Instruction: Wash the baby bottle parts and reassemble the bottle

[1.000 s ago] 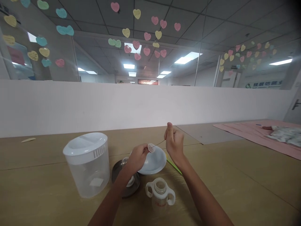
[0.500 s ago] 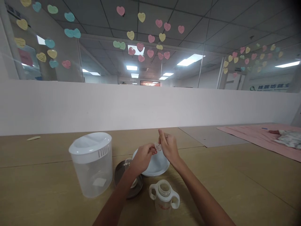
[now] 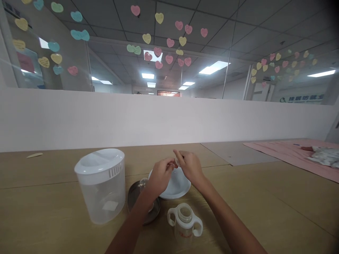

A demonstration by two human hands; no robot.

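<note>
Wall (image 3: 159, 120): white, behind the bowl (image 3: 174, 188), with heart notes (image 3: 159, 18) above it on my head feed.
Table (image 3: 251, 197): tan, under the bowl.
Sliver (image 3: 35, 155): pale and thin, well left of the bowl, toward the wall.
Tub (image 3: 99, 190): lidded, left of the bowl and apart from it.
Tray (image 3: 133, 195): dark, just left of the bowl; the left forearm (image 3: 132, 225) crosses it, so I cannot tell whether the two touch.
Left hand (image 3: 161, 176): over the bowl's left side, thumb and finger pinching the piece (image 3: 176, 162).
Piece: small, clear, held up around the bowl's far rim as I view it, between the hands. It lies right of the left hand's tips, and I judge that hand nearer; fingers hide too much for me to read its long axis.
Right hand (image 3: 190, 165): over the bowl's right side, one finger extended leftward, the others curled; whether they grip anything I cannot tell.
Bottle (image 3: 184, 220): two-handled, upright, uncapped, on the bowl's near side, touched by neither hand.
Cloth (image 3: 286, 151): pink, well right of the bowl.
</note>
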